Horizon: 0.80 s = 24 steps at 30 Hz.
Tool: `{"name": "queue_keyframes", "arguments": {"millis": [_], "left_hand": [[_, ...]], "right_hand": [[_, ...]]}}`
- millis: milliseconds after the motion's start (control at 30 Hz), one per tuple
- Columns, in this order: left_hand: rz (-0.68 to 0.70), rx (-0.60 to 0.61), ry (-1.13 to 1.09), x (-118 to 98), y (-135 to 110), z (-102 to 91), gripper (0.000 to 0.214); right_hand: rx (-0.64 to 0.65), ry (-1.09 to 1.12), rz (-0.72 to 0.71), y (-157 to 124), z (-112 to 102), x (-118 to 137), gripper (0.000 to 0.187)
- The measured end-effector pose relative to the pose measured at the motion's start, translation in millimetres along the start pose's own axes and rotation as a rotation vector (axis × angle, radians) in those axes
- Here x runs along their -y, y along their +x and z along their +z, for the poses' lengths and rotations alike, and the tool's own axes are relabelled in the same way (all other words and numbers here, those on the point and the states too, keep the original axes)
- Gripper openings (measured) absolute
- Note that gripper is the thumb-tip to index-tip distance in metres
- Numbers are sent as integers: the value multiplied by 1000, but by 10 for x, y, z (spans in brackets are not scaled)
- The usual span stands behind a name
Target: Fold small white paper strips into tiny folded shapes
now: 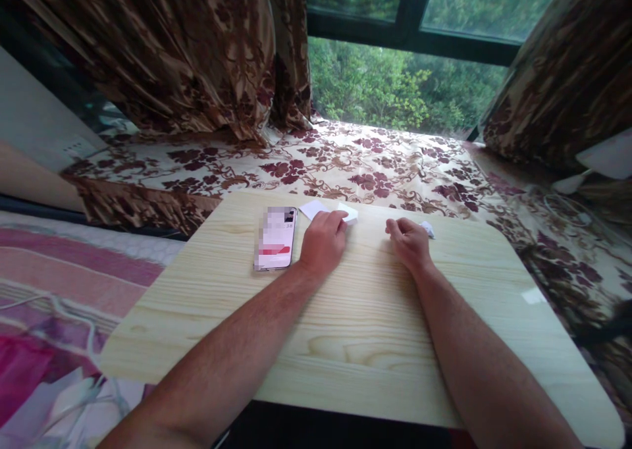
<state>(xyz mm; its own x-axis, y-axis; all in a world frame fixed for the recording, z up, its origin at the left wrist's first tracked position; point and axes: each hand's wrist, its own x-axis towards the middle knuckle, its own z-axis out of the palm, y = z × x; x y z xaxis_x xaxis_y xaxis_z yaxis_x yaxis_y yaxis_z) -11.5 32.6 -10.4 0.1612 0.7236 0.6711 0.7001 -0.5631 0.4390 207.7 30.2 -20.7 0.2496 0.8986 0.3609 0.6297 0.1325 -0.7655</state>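
My left hand (323, 241) rests near the far edge of the wooden table, its fingers closed at a small white block or folded stack of paper (349, 214). Beside it a flat white sheet (313, 208) lies partly behind the hand. To the right, my right hand (409, 241) is held with its fingers curled together; whatever they hold, if anything, is hidden. A small crumpled white piece (427, 228) shows just beyond that hand. Left of my left hand lies a phone (276, 238) with its screen lit.
The pale wooden table (365, 343) has rounded corners. Behind it is a ledge under a floral cloth (336, 159), with a window and patterned curtains (197, 54). A striped bed cover (74, 271) and white cables are at left; a white lamp (607, 156) is at right.
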Motion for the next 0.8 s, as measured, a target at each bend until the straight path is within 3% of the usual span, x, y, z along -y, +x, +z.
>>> {"name": "queue_keyframes", "arguments": {"millis": [67, 167, 300, 367, 467, 567, 667, 800], "left_hand": [[31, -28, -73, -25, -20, 12, 17], [94, -71, -152, -64, -40, 5, 14], [181, -72, -267, -126, -58, -32, 19], [222, -26, -331, -173, -74, -51, 24], [224, 45, -439, -256, -106, -73, 35], [42, 32, -622, -315, -125, -75, 46], [-292, -10, -827, -313, -103, -44, 41], [-660, 62, -1056, -258, -41, 14, 36]], "right_hand": [[43, 107, 56, -16, 11, 80, 46], [63, 316, 202, -44, 38, 221, 34], [274, 598, 498, -78, 32, 373, 41], [280, 742, 497, -86, 13, 407, 38], [178, 830, 441, -87, -7, 409, 28], [143, 782, 438, -87, -18, 397, 24], [186, 673, 421, -95, -45, 413, 20], [248, 559, 366, -133, -76, 451, 18]]}}
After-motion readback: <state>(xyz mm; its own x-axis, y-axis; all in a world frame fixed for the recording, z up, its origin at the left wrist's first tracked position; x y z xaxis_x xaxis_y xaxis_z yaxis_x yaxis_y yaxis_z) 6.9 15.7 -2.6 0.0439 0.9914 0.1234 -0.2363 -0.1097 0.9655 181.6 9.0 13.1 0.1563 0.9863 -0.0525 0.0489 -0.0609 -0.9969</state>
